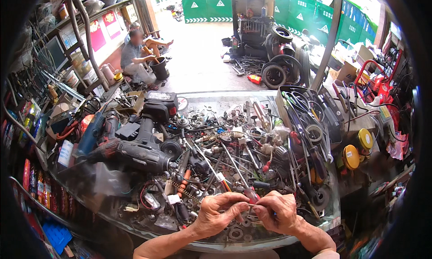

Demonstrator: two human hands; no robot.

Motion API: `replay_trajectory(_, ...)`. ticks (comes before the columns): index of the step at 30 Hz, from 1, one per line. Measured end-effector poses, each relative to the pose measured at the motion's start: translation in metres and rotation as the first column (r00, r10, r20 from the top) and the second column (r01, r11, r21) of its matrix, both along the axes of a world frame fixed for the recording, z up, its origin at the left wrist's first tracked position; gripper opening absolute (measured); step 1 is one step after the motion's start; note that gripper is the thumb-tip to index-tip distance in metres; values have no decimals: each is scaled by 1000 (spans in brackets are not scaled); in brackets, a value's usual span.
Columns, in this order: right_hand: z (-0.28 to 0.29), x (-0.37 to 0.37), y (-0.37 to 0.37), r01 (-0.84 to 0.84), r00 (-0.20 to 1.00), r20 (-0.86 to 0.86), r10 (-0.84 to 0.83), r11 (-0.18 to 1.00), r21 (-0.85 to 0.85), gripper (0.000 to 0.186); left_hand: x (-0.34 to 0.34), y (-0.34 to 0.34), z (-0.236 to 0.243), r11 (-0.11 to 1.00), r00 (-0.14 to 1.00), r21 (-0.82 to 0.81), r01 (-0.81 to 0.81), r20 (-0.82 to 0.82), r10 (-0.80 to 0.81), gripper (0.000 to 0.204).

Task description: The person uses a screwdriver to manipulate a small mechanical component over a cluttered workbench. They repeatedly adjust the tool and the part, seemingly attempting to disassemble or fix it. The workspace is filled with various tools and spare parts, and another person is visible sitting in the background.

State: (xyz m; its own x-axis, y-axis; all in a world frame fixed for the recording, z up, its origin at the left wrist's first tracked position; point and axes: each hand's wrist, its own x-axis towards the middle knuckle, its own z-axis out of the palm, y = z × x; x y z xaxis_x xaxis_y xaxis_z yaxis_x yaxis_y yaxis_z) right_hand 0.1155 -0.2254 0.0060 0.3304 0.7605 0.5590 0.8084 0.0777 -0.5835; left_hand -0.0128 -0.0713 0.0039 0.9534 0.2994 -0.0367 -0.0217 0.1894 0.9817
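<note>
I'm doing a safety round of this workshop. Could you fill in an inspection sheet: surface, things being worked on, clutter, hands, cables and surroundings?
Surface: bench, mostly buried under parts; its pale front edge shows.
Things being worked on: small thin piece, too small to identify; red-handled screwdriver close by.
Clutter: loose washers, a dark cordless drill, a blue power tool.
Hands: left hand and right hand bare, fingers pinching the piece.
Cables: looped cables in the right-hand box.
Surroundings: seated person at far left; green panels and wheels beyond.

Cluttered bench (225, 247), black drill (140, 155), metal washers (230, 234)
</note>
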Motion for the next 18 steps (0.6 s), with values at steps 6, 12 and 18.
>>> replay_trajectory(6,6,3,-2,-29,999,-26,29,999,-22,18,0,-3,3,1000,1000,12,-8,2,8,18)
replay_trajectory(12,2,-1,0,-30,1000,0,30,999,-26,19,1,-1,1,1000,1000,14,-11,1,11,17)
replay_trajectory(18,-6,4,-3,-68,998,0,68,998,-17,21,-1,-2,0,1000,999,14,17,44,-18,19)
